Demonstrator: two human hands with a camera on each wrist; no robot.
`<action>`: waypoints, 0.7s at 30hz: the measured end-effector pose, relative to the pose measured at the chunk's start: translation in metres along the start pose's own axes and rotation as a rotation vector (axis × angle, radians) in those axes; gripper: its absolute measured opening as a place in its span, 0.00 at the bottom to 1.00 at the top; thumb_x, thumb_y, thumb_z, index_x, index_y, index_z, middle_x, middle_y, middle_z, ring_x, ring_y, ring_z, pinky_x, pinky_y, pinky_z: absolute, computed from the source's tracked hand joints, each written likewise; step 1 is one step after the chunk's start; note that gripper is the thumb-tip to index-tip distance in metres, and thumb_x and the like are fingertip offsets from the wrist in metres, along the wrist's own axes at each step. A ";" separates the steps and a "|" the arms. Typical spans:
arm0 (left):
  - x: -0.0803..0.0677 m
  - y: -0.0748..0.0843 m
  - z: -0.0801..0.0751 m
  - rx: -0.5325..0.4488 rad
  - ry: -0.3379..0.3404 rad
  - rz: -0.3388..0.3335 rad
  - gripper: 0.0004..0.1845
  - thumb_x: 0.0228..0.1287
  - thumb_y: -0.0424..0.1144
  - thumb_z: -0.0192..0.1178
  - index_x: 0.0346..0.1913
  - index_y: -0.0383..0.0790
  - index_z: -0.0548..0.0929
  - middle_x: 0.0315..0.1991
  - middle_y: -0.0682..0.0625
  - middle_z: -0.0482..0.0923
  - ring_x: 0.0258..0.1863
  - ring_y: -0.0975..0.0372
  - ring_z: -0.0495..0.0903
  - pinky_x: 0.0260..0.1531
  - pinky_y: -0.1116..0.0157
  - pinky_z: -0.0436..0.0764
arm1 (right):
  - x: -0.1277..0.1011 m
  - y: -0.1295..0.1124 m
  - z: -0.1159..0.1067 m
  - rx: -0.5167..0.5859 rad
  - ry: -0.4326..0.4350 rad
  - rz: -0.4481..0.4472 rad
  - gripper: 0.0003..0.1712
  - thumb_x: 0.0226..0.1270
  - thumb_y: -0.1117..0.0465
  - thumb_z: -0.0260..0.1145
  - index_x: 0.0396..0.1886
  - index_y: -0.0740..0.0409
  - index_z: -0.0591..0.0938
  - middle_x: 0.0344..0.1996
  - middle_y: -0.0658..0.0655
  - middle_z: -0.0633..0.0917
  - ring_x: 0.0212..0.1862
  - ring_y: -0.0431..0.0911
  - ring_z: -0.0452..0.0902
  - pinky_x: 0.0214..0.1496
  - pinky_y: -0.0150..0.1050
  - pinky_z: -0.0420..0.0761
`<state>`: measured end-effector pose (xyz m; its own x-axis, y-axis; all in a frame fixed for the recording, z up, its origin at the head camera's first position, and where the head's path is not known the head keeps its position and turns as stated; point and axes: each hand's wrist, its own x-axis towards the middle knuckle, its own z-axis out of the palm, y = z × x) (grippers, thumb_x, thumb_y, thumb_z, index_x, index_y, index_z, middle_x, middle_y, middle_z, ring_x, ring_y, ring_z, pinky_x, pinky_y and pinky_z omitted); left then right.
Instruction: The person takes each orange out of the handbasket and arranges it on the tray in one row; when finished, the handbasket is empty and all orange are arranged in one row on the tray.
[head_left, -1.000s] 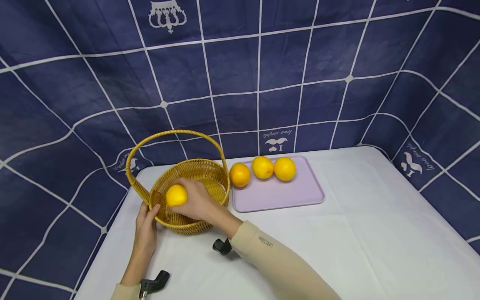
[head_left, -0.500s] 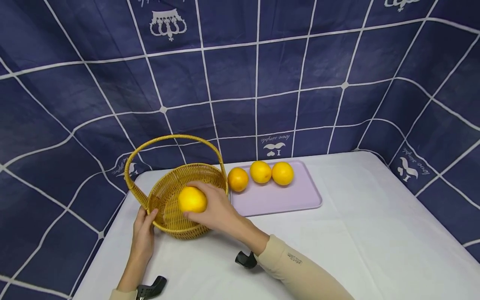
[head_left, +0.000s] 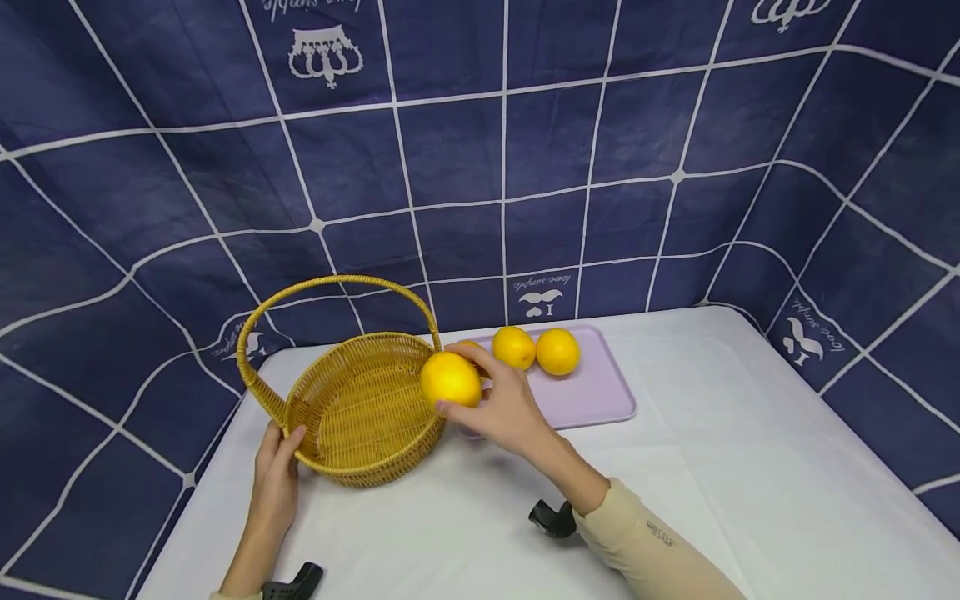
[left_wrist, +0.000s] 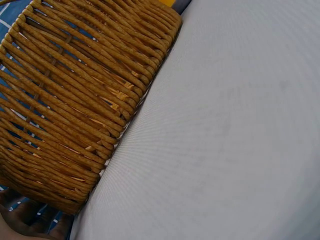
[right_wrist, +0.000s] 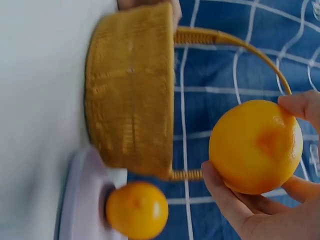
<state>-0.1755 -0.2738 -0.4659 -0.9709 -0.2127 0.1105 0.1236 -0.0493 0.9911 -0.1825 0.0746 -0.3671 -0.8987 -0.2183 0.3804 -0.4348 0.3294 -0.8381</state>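
Note:
My right hand (head_left: 512, 408) holds an orange (head_left: 450, 380) between thumb and fingers, raised near the right rim of the wicker basket (head_left: 360, 429). In the right wrist view this orange (right_wrist: 256, 146) appears above the basket's side, apart from it. My left hand (head_left: 274, 477) grips the basket's left rim by the foot of its arched handle, thumb on the rim. The left wrist view shows the woven wall (left_wrist: 85, 95) close up, with fingers (left_wrist: 27, 217) dimly seen at its lower corner. The bare woven bottom of the basket is visible.
A lilac tray (head_left: 600, 398) stands right of the basket with an orange (head_left: 513, 347) and another orange (head_left: 558, 352) on it. A third there is mostly hidden behind my right hand. A white cloth (head_left: 720, 467) covers the table; a blue checked curtain (head_left: 465, 158) hangs behind.
My right hand has lifted the orange out of the basket and carried it right, to above the right rim. My left hand stays at the left rim.

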 end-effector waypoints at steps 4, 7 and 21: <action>0.000 0.001 -0.002 -0.005 -0.006 -0.003 0.27 0.85 0.41 0.47 0.79 0.38 0.58 0.71 0.54 0.63 0.75 0.63 0.59 0.71 0.76 0.61 | 0.006 0.011 -0.017 -0.012 0.053 0.045 0.39 0.57 0.55 0.82 0.70 0.40 0.79 0.63 0.47 0.83 0.57 0.50 0.83 0.51 0.44 0.87; 0.001 0.002 -0.003 0.001 -0.004 -0.001 0.26 0.85 0.41 0.47 0.78 0.37 0.59 0.70 0.54 0.64 0.74 0.63 0.60 0.71 0.76 0.61 | 0.011 0.018 -0.028 -0.032 0.090 0.053 0.39 0.58 0.54 0.82 0.70 0.38 0.79 0.62 0.47 0.84 0.58 0.50 0.83 0.50 0.45 0.87; 0.001 0.000 -0.002 -0.019 0.001 0.010 0.26 0.85 0.40 0.47 0.77 0.35 0.60 0.69 0.52 0.65 0.72 0.63 0.62 0.69 0.77 0.63 | 0.024 0.049 -0.083 -0.120 0.269 0.103 0.40 0.58 0.55 0.82 0.71 0.43 0.78 0.62 0.55 0.84 0.61 0.58 0.83 0.61 0.56 0.84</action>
<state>-0.1762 -0.2764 -0.4659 -0.9693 -0.2147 0.1199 0.1368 -0.0656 0.9884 -0.2307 0.1621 -0.3667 -0.9144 0.0672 0.3992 -0.3301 0.4468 -0.8315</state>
